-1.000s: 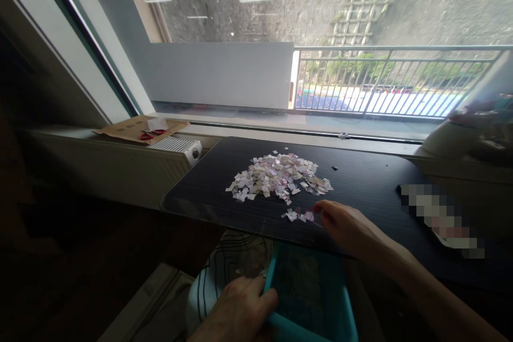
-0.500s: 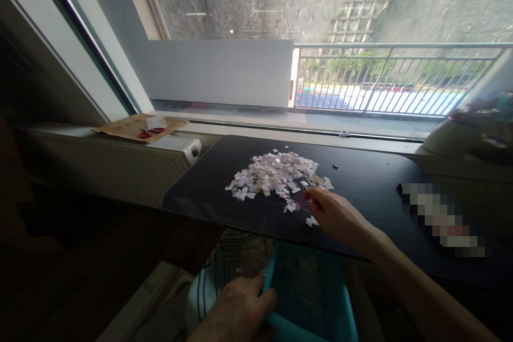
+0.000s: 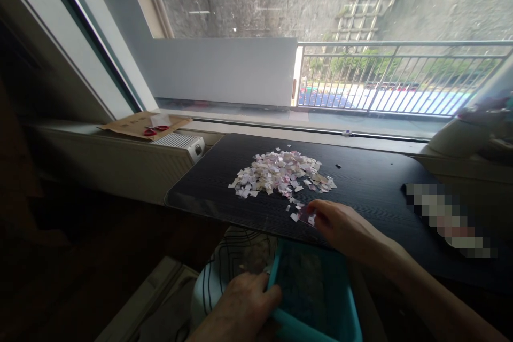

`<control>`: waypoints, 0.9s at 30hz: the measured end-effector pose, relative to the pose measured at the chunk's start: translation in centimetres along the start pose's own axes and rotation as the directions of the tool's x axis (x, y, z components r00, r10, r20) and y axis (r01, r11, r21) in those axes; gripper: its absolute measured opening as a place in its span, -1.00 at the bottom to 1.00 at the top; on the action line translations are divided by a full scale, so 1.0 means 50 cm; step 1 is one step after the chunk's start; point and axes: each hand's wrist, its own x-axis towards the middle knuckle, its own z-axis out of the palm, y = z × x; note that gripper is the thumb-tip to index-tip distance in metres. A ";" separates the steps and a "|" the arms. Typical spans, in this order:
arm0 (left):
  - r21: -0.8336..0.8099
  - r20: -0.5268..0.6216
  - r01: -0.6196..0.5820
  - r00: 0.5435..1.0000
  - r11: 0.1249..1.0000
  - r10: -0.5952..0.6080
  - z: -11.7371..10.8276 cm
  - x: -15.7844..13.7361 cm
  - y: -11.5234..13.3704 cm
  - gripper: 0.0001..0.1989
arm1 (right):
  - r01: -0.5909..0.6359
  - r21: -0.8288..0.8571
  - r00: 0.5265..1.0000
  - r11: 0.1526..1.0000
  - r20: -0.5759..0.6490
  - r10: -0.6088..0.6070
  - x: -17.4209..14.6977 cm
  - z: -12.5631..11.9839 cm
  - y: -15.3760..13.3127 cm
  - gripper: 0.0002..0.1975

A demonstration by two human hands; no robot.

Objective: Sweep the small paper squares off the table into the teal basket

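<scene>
Paper scraps point(image 3: 280, 171), small and pale: main heap lay mid-table, on the dark table point(image 3: 208, 181), a few loose scraps point(image 3: 295, 217) near its front edge. Right hand point(image 3: 340, 224) was just above the table there, fingers drawn together on a thin clear sheet point(image 3: 305, 215) beside the loose scraps; exact grip partly hidden. Left hand point(image 3: 250, 296) was closed round the rim of a teal bin point(image 3: 355, 310) below the table edge. Red-handled scissors point(image 3: 156, 130) lay well apart, on brown paper point(image 3: 132, 127) by the window.
</scene>
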 end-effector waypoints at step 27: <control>0.155 0.006 -0.131 0.991 0.979 0.132 0.023 0.034 0.026 -0.79 | -0.019 -0.123 0.999 0.992 -0.053 0.013 0.014 0.008 0.002 -0.72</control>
